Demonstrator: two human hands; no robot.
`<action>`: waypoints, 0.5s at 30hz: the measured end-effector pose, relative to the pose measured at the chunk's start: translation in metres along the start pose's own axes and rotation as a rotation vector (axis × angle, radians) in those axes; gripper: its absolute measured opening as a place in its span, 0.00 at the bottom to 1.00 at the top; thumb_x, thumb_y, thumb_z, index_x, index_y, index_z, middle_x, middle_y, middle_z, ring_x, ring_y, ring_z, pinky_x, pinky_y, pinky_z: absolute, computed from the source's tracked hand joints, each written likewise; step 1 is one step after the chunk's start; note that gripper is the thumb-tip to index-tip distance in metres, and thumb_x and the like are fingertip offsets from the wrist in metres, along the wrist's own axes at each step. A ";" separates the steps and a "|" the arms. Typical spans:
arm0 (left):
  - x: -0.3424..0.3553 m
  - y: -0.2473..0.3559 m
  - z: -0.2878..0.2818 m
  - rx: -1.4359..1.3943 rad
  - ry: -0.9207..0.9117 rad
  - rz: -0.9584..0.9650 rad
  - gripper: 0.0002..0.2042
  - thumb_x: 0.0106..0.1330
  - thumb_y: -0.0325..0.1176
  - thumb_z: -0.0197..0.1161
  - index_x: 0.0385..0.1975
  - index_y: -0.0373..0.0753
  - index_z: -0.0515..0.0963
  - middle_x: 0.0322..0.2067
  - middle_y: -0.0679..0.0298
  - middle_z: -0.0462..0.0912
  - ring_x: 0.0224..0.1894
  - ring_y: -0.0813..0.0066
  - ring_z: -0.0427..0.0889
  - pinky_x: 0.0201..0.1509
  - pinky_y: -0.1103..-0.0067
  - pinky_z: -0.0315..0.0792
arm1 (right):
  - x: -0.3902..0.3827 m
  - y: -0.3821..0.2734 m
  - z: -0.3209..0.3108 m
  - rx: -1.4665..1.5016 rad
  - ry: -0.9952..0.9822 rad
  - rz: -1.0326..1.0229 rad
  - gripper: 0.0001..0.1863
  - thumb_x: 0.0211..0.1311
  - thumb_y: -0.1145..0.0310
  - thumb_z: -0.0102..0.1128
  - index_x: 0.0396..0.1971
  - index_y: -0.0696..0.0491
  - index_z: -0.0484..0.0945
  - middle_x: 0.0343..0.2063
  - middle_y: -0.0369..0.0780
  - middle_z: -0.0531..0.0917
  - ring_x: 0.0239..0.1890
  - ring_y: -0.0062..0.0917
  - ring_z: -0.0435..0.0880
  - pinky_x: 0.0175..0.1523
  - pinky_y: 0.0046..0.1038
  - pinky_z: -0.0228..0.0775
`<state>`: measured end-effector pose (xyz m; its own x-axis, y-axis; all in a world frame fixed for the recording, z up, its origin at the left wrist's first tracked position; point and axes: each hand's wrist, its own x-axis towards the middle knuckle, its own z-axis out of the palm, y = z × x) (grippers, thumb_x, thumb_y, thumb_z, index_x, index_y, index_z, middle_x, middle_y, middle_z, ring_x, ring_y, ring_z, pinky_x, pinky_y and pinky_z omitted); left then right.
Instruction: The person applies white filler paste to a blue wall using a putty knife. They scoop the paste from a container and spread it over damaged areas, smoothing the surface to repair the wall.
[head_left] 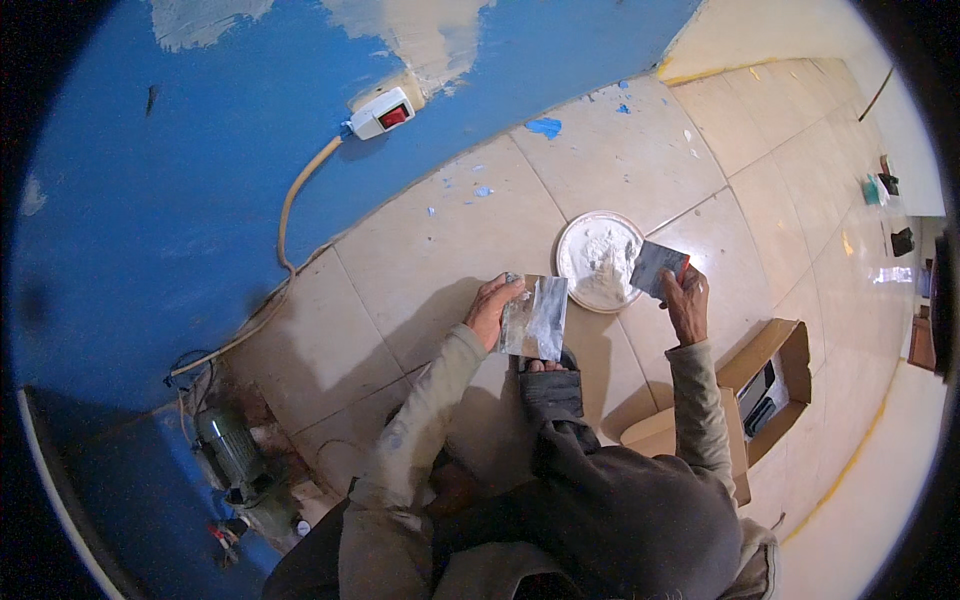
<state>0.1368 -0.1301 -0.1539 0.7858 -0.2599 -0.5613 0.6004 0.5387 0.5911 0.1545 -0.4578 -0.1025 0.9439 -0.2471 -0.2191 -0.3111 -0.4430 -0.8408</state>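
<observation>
The floor is made of large pale glossy tiles, with dark joints between them. It is bordered at the upper left by a blue wall, on which pale bare patches are seen near the top. On the wall a white switch with a red rocker is fixed, and from it a beige cable is led down along the foot of the wall. Near this edge, blue paint flakes are scattered on the tiles. At the lower left a green electric motor is placed near the wall.

A round shallow tray with white powdery material is set on the floor, well apart from the wall, in front of the two hands. By the left hand a smeared rectangular plate is gripped at its left edge, thumb on top. By the right hand a flat scraper is held in closed fingers; the right rim of the tray is partly covered by its blade, but whether they touch cannot be told. On the right, the movement of the right forearm is bounded by an open cardboard box.
</observation>
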 end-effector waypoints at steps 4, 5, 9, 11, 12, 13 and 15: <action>0.016 -0.015 -0.002 -0.035 -0.035 -0.017 0.06 0.64 0.36 0.62 0.33 0.43 0.74 0.32 0.72 0.76 0.39 0.82 0.73 0.48 0.79 0.67 | 0.008 0.000 -0.002 0.007 0.102 -0.007 0.15 0.61 0.61 0.58 0.23 0.58 0.73 0.16 0.35 0.74 0.16 0.19 0.72 0.20 0.24 0.67; 0.018 -0.017 -0.001 -0.050 -0.031 -0.025 0.06 0.64 0.36 0.61 0.32 0.43 0.74 0.32 0.72 0.76 0.39 0.82 0.73 0.48 0.79 0.67 | 0.012 0.003 -0.003 -0.019 0.081 -0.012 0.15 0.61 0.61 0.58 0.23 0.58 0.74 0.16 0.35 0.74 0.15 0.19 0.72 0.20 0.24 0.67; 0.029 -0.027 0.001 -0.059 -0.040 -0.059 0.05 0.64 0.36 0.61 0.31 0.44 0.74 0.31 0.72 0.75 0.37 0.82 0.74 0.46 0.79 0.69 | 0.034 0.024 0.004 -0.146 0.049 -0.150 0.14 0.60 0.62 0.58 0.24 0.59 0.74 0.14 0.35 0.73 0.15 0.20 0.72 0.20 0.25 0.66; 0.030 -0.028 0.002 -0.075 -0.018 -0.099 0.05 0.64 0.36 0.61 0.31 0.44 0.75 0.30 0.72 0.76 0.35 0.82 0.75 0.44 0.79 0.71 | 0.037 0.011 0.009 -0.100 -0.022 -0.179 0.13 0.60 0.64 0.58 0.26 0.60 0.75 0.14 0.37 0.74 0.15 0.21 0.73 0.20 0.26 0.65; 0.031 -0.029 0.002 -0.077 -0.036 -0.099 0.05 0.64 0.36 0.61 0.31 0.44 0.75 0.29 0.72 0.76 0.35 0.82 0.75 0.43 0.79 0.71 | 0.039 0.008 0.013 -0.113 -0.031 -0.175 0.13 0.59 0.64 0.58 0.26 0.60 0.75 0.14 0.37 0.74 0.15 0.21 0.73 0.20 0.27 0.65; 0.032 -0.030 0.003 -0.078 -0.054 -0.100 0.05 0.64 0.36 0.61 0.31 0.44 0.75 0.29 0.72 0.76 0.34 0.82 0.76 0.42 0.79 0.71 | 0.040 0.006 0.015 -0.124 -0.038 -0.170 0.13 0.59 0.64 0.58 0.26 0.60 0.75 0.15 0.37 0.75 0.15 0.22 0.73 0.20 0.27 0.65; 0.033 -0.032 0.004 -0.077 -0.065 -0.094 0.05 0.64 0.36 0.61 0.31 0.43 0.76 0.29 0.72 0.77 0.34 0.81 0.76 0.42 0.79 0.72 | 0.044 0.009 0.019 -0.128 -0.065 -0.108 0.13 0.58 0.64 0.59 0.29 0.61 0.77 0.18 0.39 0.78 0.18 0.25 0.76 0.24 0.28 0.68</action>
<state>0.1438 -0.1589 -0.1889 0.7359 -0.3623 -0.5720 0.6608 0.5685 0.4901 0.1958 -0.4562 -0.1292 0.9764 -0.1374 -0.1664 -0.2153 -0.5712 -0.7920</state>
